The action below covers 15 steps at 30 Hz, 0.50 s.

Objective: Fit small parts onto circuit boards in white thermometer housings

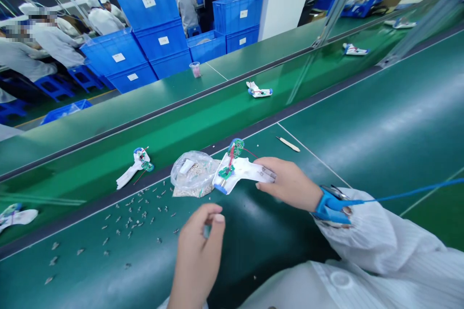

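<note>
My right hand [290, 181] grips the handle end of a white plastic housing half [242, 170]. A green circuit board [236, 147] on red wires sticks up from its head, and a blue part sits at its lower left edge. Below and to the left, my left hand [201, 246] is raised over the bench with thumb and index finger curled together; anything between the tips is too small to make out. Behind the housing lies a clear plastic bag [194, 174] of small parts. Several tiny metal pieces [139, 217] are scattered on the green bench to the left.
A green conveyor belt [188, 125] runs beyond the bench, carrying similar white housings [134, 169]. A pale-handled tool [288, 144] lies behind my right hand. A blue cord [406, 195] trails from my right wrist strap. Blue crates [163, 38] and people in white stand further back.
</note>
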### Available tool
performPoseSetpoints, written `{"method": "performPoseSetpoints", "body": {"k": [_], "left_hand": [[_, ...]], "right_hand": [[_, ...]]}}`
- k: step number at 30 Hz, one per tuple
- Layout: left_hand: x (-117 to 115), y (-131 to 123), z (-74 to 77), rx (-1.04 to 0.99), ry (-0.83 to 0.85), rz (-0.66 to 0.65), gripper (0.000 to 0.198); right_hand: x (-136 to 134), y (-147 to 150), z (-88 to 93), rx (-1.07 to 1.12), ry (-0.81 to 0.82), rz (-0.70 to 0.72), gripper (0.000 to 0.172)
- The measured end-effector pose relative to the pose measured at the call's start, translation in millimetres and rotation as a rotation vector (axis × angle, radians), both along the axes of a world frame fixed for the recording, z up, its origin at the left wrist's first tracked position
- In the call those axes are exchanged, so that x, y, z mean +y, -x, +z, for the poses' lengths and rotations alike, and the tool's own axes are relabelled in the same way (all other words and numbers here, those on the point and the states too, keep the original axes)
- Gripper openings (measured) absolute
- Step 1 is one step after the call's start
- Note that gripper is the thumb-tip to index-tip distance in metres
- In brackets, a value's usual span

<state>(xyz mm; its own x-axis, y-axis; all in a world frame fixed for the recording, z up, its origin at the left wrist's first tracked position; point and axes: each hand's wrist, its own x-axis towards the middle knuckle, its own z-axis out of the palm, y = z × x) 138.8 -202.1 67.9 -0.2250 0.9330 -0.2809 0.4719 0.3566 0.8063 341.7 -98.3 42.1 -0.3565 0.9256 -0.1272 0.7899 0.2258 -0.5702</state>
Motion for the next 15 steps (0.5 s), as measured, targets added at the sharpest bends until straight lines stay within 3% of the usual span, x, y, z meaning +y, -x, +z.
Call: {"method": "performPoseSetpoints", "body": {"k": [3,6,10,15], "left_hand": [[3,4,-1.0,-0.107,-0.089,0.209,0.03],[2,6,-3.8,-0.315,-0.159,0.287,0.034],[-2,3,-6.6,-0.61,-0.202,0.233,0.044],[-10,-1,1.2,-0.715,-0.119,0.17,0.049]], "right_hand": [[-6,2,13.9,0.203,-0.072,0.074,0.037],[-9,5,20.3,0.339,-0.135,0.151,0.034],[-11,9,20.0,0.427,-0.156,0.243,0.033],[-15,9,20.7,0.467,-0.065,0.308,0.037]]}}
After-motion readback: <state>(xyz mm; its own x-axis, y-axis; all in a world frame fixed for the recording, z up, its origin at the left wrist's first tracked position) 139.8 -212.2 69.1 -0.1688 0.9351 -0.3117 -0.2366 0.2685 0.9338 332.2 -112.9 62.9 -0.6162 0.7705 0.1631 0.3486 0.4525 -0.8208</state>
